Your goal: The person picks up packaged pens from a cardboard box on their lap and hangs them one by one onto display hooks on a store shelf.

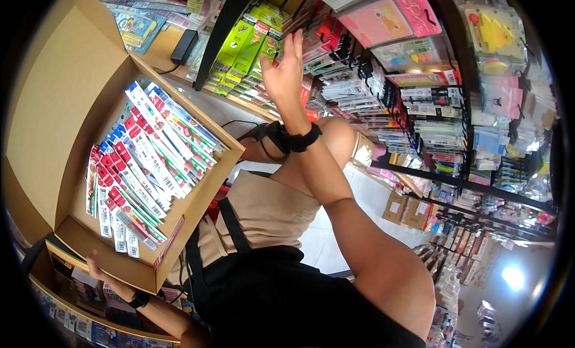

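An open cardboard box (197, 204) tilts before me, filled with slim plastic packets of pens or refills (143, 159) with red, blue and green headers. My left hand (101, 274) grips the box by its lower wall, fingertips showing at the edge and the rest partly hidden. Raised with fingers extended and thumb apart, my right hand (285, 74) holds nothing that I can see. It is in front of the green boxes (245, 43) on a shelf and beside hanging packets (323, 38) on black hooks.
A hook rack (359, 83) of packaged stationery runs along the right. Below the box lies a wooden shelf edge (81, 307) with goods. A black adapter (184, 46) with a cable sits at the upper left. Cardboard cartons (404, 211) stand on the tiled floor (321, 244).
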A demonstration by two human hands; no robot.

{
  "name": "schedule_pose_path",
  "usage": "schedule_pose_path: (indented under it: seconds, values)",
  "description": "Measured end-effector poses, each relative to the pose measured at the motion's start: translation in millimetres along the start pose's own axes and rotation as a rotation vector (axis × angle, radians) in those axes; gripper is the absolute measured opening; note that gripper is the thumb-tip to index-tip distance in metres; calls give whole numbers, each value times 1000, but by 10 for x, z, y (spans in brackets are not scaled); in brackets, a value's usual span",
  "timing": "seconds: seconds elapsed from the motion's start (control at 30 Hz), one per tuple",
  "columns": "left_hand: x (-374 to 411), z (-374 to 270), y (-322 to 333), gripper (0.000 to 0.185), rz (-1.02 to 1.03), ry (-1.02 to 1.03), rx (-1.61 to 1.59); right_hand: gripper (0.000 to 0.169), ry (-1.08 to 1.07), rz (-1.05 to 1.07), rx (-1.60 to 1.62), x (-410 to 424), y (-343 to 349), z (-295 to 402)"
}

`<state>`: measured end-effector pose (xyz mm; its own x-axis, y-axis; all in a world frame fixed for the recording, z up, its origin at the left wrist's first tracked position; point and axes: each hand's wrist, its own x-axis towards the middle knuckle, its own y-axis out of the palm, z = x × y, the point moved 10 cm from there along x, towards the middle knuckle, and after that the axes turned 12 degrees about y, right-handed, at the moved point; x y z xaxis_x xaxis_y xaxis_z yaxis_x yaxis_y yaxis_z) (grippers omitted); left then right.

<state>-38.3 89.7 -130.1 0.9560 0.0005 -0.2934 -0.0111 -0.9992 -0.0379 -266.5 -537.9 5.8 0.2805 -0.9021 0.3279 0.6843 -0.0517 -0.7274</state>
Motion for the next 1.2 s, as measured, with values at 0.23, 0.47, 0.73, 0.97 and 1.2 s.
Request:
schedule_pose_path:
  seconds: [0.23,0.47,0.73,0.97,1.2]
  values:
    - [-177,-142,225,35,-76,-41,-36,66,20,21,54,326,11,86]
    - [-78,8,87,35,-40,-76,-86,62,129,-4,-30,609,220,31]
    - [-284,-219,326,28,-96,-60,-102,74,353,120,-30,816,286,-251]
    - [105,195,-116,29,-20,56,-33,56,197,-97,19,678,273,-216]
    - [-51,-37,116,33,-46,4,-62,66,232,46,96,654,255,-121]
